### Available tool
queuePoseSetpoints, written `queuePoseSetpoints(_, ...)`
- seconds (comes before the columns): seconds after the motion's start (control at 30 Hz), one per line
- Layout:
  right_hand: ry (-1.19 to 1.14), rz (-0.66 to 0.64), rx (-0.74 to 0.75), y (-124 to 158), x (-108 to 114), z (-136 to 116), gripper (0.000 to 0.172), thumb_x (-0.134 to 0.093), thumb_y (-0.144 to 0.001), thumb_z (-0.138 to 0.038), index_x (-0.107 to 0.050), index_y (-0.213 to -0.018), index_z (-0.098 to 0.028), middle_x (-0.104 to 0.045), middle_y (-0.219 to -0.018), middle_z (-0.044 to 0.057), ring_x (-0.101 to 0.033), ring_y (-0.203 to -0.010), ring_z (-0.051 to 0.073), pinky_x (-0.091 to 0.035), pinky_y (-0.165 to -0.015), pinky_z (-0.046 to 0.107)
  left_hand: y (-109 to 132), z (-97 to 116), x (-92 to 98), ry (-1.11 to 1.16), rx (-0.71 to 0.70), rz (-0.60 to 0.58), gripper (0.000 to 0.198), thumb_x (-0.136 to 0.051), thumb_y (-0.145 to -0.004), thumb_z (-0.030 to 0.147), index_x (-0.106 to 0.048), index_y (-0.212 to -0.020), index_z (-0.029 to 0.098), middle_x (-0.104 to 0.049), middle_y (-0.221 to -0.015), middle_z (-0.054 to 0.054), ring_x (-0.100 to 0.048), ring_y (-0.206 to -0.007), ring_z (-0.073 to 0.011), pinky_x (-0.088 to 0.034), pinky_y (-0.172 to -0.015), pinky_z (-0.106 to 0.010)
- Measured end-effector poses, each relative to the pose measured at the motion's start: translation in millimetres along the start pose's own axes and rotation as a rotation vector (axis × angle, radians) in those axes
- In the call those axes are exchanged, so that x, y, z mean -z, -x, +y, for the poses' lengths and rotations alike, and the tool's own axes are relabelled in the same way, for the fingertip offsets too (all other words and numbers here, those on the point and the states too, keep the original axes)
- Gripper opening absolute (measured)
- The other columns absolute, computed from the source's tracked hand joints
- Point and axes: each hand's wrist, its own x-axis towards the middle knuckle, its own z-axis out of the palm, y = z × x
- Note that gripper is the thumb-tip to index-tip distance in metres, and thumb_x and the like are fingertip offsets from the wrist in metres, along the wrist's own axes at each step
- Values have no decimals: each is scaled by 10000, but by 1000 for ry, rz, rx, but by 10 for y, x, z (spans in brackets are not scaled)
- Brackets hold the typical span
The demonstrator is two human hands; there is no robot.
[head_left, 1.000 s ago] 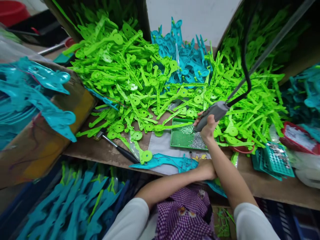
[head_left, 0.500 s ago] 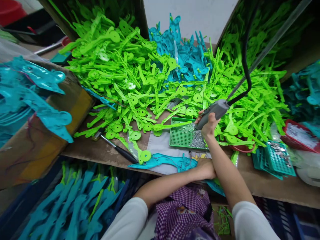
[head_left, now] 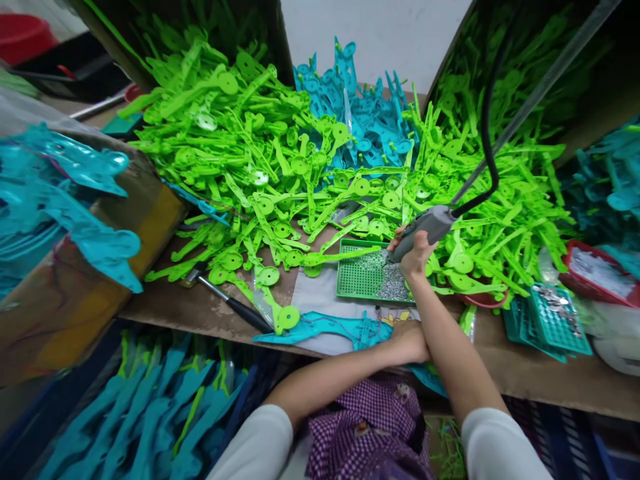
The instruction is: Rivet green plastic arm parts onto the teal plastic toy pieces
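My right hand [head_left: 417, 257] is wrapped round a grey electric screwdriver [head_left: 430, 227], whose tip points down into a green perforated tray [head_left: 357, 287]. Small metal screws [head_left: 393, 285] lie heaped in the tray's right part. Nearer the table edge, my left hand [head_left: 411, 339] grips the right portion of a blue plastic part [head_left: 325, 325] with thin wires along it. The right forearm crosses over and hides some of the left fingers. A lime-green lever-shaped piece [head_left: 287, 317] rests against the blue part's left end.
Lime-green plastic levers [head_left: 225, 147] are heaped at the back left and right, with blue parts [head_left: 370, 120] between. A hammer [head_left: 235, 303] lies at left. Teal baskets [head_left: 557, 320] and a red bin [head_left: 595, 277] stand at right. Below the table's left edge, a crate holds blue parts [head_left: 150, 413].
The view has shifted slightly. Both hands, the screwdriver and the blue part keep nearly the same places relative to the tray.
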Motion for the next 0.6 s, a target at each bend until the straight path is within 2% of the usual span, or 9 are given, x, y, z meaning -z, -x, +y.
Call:
queuePoseSetpoints(0.23, 1, -59, -1, 5, 30, -44, 483, -542, -726, -666, -607, -767, -189, -508, -491, -40, -520, -371, 127, -378, -353, 248, -4, -15, -18, -31, -9, 29, 303, -601, -792, 319, -679, -1051, 184, -703, -1088, -102, -639, -1021, -321, -515, -806, -372)
queuePoseSetpoints(0.43, -12, 4, 44, -13, 48, -355, 589, -468, -680, -783, -573, -727, -206, -476, -500, -31, -557, -413, 157, -440, -410, 292, 0, -33, -46, -41, 2, 38, 314, -573, -797, 386, -684, -1024, 198, -718, -1009, -88, -668, -920, -290, -511, -747, -346)
queuePoseSetpoints(0.5, 34, 24, 42, 17, 180, -550, 636, -437, -648, -834, -555, -725, -214, -484, -524, -24, -570, -434, 166, -463, -444, 312, 10, -57, -67, -3, -41, 42, 312, -545, -835, 453, -689, -1010, 238, -719, -990, -46, -665, -913, -251, -500, -755, -322)
queuePoseSetpoints(0.6, 50, 75, 76, 146, 605, -877, 669, -477, -576, -870, -552, -717, -221, -518, -565, -16, -585, -453, 176, -487, -479, 336, 26, -95, -92, 26, -110, 56, 296, -551, -850, 500, -705, -947, 266, -718, -966, -2, -652, -919, -203, -477, -759, -277)
